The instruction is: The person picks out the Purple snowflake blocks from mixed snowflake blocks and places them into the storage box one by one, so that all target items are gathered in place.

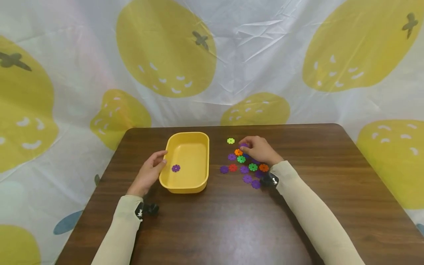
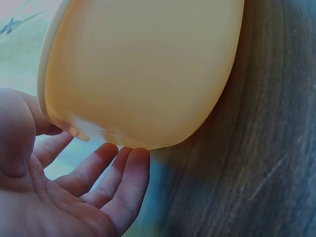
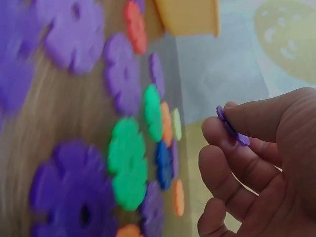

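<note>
My left hand (image 1: 149,173) holds the left side of a yellow plastic basin (image 1: 193,154), its thumb at the rim and its fingertips against the outer wall. A purple snowflake disc (image 1: 176,168) lies inside the basin. Over on the right, my right hand (image 1: 260,150) pinches another purple snowflake disc (image 3: 242,139) between thumb and index finger, raised above the tabletop. Below and around that hand lie several loose discs, among them a green disc (image 1: 241,159), a red disc (image 1: 233,168), an orange disc (image 1: 238,152) and a blue disc (image 3: 164,165).
The discs are spread on a dark wooden table (image 1: 314,165), right of the basin. A yellow-green disc (image 1: 230,140) lies farthest back. Behind the table hangs a pale cloth (image 1: 251,66) printed with yellow fruit. Each wrist wears a small black camera.
</note>
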Available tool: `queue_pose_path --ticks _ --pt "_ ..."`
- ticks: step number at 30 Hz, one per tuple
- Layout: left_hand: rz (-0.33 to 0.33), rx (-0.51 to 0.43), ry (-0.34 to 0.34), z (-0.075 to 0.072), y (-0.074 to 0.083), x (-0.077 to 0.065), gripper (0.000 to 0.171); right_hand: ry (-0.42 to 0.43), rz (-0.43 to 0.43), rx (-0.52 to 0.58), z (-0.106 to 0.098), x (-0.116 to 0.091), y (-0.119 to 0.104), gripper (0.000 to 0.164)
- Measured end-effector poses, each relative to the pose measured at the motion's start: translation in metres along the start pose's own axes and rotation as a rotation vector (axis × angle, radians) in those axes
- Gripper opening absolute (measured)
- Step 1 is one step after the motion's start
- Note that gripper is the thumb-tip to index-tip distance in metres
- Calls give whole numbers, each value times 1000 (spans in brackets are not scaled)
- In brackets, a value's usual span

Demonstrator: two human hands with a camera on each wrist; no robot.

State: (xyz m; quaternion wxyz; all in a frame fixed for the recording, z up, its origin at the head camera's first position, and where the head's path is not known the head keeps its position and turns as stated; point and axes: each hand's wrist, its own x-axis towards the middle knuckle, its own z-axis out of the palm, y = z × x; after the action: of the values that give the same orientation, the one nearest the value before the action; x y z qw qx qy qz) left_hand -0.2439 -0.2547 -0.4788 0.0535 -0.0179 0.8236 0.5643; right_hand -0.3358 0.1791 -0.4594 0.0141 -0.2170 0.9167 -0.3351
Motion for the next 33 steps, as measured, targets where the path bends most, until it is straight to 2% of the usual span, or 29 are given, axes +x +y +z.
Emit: queue_pose_path --ticks 14,23,33 --pt "2 -5 -8 0 -2 -1 47 30 -76 28 5 4 -44 27" --pt "16 -7 -12 -1 1 -1 48 47 -126 100 8 8 -71 21" --pt "6 -16 -12 1 0 0 46 53 -195 148 15 15 -101 23"
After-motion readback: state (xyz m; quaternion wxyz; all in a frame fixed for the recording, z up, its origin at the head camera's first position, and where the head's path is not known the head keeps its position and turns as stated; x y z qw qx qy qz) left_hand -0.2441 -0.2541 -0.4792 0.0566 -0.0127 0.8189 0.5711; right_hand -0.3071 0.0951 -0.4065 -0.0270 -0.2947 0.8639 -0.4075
